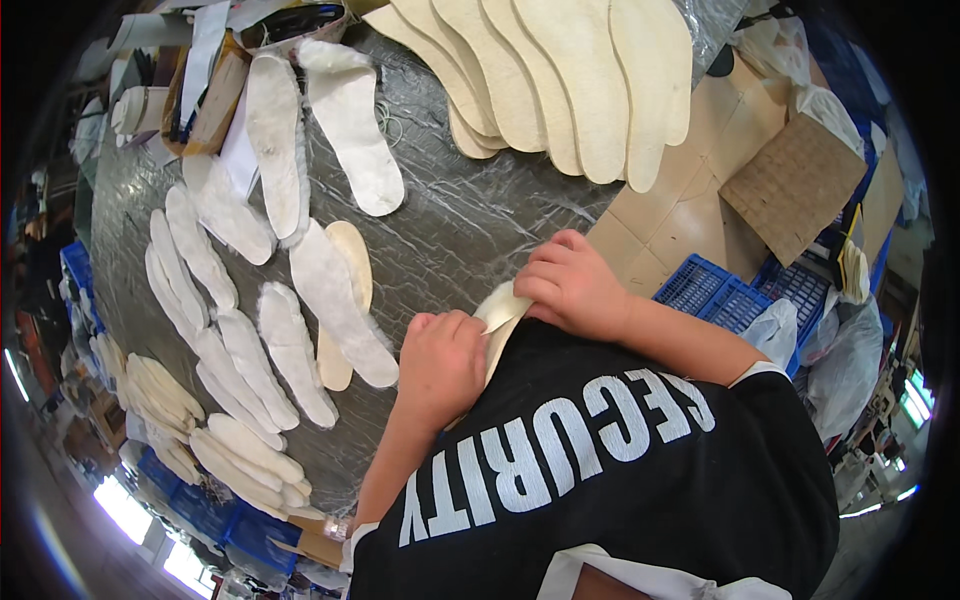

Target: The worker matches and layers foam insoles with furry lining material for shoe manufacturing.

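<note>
A pale insole (505, 312) is held close against my black shirt at the table's near edge. Its fluffy white side and cream side both show, and part of it is hidden by the shirt. Bent over its left edge are the closed fingers of my left hand (443, 362). My right hand (572, 284) pinches its upper right end. Left of my hands, a white fleece insole (345, 300) lies across a cream insole (335, 362), and another fleece insole (293, 345) rests beside them.
Fanned cream felt insoles (560, 85) cover the far part of the plastic-wrapped table (450, 235). Rows of fleece insoles (190, 260) and stacked insoles (245, 460) lie at left. Blue crates (715, 295) and a brown board (795, 185) stand at right, beside cardboard (700, 150).
</note>
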Available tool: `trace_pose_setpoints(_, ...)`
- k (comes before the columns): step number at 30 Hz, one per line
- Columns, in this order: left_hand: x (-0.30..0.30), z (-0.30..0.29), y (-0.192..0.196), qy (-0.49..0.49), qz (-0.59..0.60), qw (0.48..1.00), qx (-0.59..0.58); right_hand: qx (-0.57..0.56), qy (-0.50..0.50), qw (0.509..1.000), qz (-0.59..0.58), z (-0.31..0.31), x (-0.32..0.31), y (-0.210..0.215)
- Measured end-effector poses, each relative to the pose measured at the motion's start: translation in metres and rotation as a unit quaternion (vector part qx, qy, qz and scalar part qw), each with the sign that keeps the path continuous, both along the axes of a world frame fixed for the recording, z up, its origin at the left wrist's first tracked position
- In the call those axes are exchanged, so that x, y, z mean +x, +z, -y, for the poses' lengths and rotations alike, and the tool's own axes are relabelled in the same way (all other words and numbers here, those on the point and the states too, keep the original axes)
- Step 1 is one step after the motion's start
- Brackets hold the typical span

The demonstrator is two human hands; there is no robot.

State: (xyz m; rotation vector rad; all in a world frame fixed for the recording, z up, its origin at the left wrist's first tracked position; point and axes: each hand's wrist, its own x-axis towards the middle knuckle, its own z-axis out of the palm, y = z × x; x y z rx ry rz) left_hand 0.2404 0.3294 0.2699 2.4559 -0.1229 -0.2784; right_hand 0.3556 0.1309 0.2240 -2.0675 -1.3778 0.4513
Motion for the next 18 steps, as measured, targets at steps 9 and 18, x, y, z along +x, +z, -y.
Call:
trace_pose_setpoints(9,-0.005,0.0,-0.003,0.088,-0.061,0.994,0.002,0.169,0.033,0.984,0.049,-0.002,-0.014,-0.004)
trace_pose_setpoints(18,-0.004,0.0,0.009,0.085,-0.036,0.995,-0.025,0.118,0.038,0.992,0.016,0.0,-0.009,-0.007)
